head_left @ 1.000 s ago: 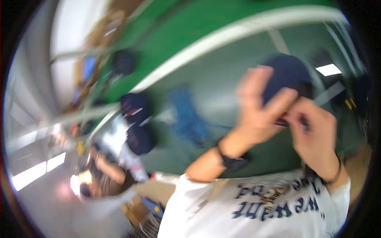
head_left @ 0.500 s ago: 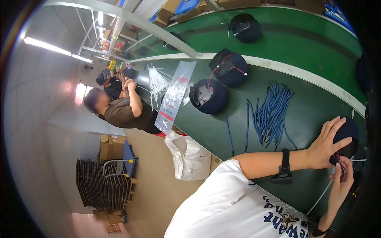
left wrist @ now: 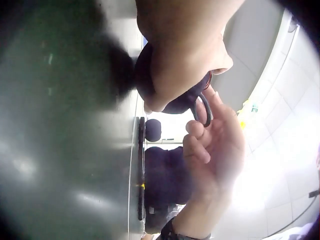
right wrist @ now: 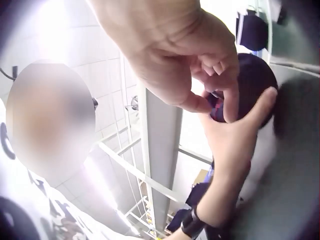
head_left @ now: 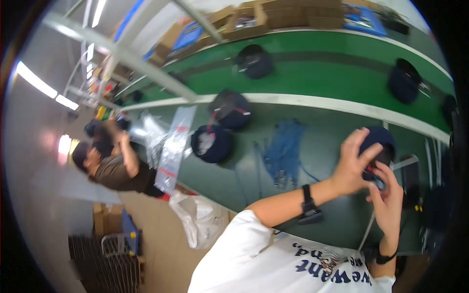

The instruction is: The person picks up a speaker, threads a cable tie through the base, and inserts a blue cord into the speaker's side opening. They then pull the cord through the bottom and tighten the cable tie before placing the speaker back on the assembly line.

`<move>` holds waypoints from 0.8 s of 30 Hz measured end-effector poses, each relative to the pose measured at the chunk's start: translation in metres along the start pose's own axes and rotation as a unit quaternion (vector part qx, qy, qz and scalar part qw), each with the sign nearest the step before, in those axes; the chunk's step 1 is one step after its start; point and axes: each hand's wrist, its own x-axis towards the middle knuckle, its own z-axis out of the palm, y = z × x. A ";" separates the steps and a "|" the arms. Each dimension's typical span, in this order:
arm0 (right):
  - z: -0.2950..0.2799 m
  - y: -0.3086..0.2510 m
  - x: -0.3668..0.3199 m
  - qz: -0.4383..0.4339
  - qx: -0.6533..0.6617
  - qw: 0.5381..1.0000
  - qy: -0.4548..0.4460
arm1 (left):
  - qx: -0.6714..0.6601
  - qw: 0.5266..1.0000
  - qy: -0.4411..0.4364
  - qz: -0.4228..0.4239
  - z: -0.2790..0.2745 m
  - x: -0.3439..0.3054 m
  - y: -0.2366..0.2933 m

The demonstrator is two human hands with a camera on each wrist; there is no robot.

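Note:
My left hand (head_left: 351, 163) grips a dark navy cap (head_left: 382, 138) above the green table, fingers spread over its outside and thumb by its opening. Red wire (right wrist: 218, 107) shows at the cap's edge in the right wrist view. Close below, my right hand (head_left: 390, 201) pinches a dark oval loop (left wrist: 208, 112) that sticks out from the cap's edge. What the loop belongs to, I cannot tell. Its upper end is hidden behind the left hand and the cap in the left wrist view.
Blue cords (head_left: 286, 154) lie in a bundle left of my hands. Beyond them stand two upturned caps (head_left: 213, 145) and a clear plastic bag (head_left: 177, 146). More caps (head_left: 255, 61) sit on the bright green strip behind a white rail (head_left: 293, 99). Another person (head_left: 119, 166) is at the far left.
The head view has turned, so my hands and the cap appear further left than half a second ago. The left hand keeps its grip while the right hand stays at the cap's edge.

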 end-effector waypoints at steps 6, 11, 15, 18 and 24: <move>-0.050 -0.028 0.007 -0.048 0.047 0.994 0.089 | 0.055 0.998 0.029 0.016 -0.017 0.019 0.001; -0.097 -0.035 0.017 -0.060 0.018 0.991 0.122 | 0.052 0.993 0.068 0.076 -0.024 0.027 0.002; -0.125 -0.044 0.035 -0.107 -0.151 0.969 0.163 | 0.068 0.988 0.085 0.109 -0.035 0.027 -0.005; -0.146 -0.038 0.062 -0.117 -0.245 0.949 0.162 | 0.080 0.984 0.096 0.124 -0.039 0.031 -0.009; -0.188 0.004 0.149 -0.086 -0.329 0.922 0.182 | 0.145 0.983 0.060 0.097 -0.051 0.077 -0.013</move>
